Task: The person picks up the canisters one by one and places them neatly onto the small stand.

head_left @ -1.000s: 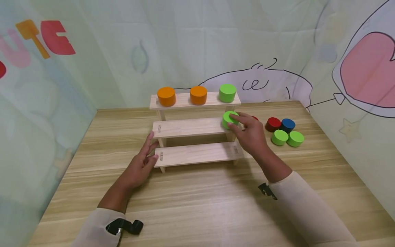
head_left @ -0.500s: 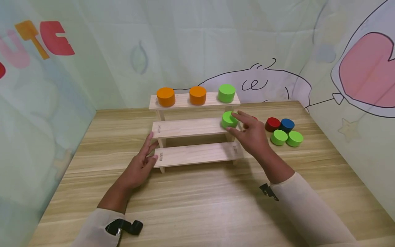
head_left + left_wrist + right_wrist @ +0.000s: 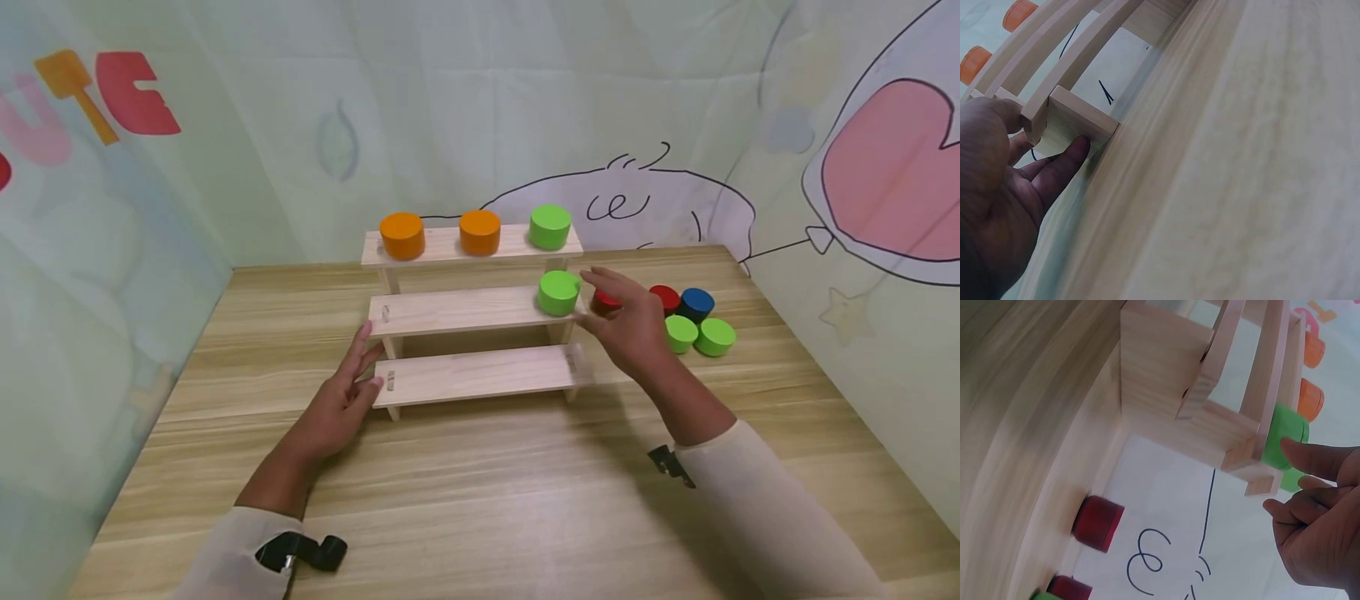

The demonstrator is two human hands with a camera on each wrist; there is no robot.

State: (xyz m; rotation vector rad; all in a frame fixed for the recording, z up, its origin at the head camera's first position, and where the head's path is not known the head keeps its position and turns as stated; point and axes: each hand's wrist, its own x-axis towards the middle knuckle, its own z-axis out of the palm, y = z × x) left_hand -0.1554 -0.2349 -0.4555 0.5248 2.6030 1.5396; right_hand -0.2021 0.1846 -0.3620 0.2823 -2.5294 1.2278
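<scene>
One green block (image 3: 558, 292) stands flat on the right end of the middle shelf (image 3: 465, 308) of a wooden rack (image 3: 472, 375), just left of the right hand (image 3: 628, 325). Right thumb and index finger are parted beside the block's right side and grip nothing; can't tell if a tip touches it. That gap between them suits the block's width, so likely shaped for lifting or setting it from the side.

Left hand (image 3: 341, 408): fingers spread, fairly straight, tips against the rack's left end, thumb by the bottom shelf, not wrapped round it. Probably steadying the rack while the right hand works opposite.

Past the right fingertips, up on the top shelf (image 3: 442, 242), a second green block (image 3: 550, 227) sits nearly in line behind the first. Two orange blocks (image 3: 402, 236) (image 3: 480, 232) are further left of the right fingers, spaced out, seemingly to share the shelf evenly. Red block (image 3: 604, 302) on the table (image 3: 487, 500), partly hidden by the right fingers. More red (image 3: 664, 298), blue (image 3: 696, 305) and two green (image 3: 681, 333) (image 3: 715, 337) blocks bunch right of that hand, likely for easy reach.

Looks: block is a short round cylinder, bright lime, flat top, plain sides. Rack is pale, visibly grained, three stepped boards.
</scene>
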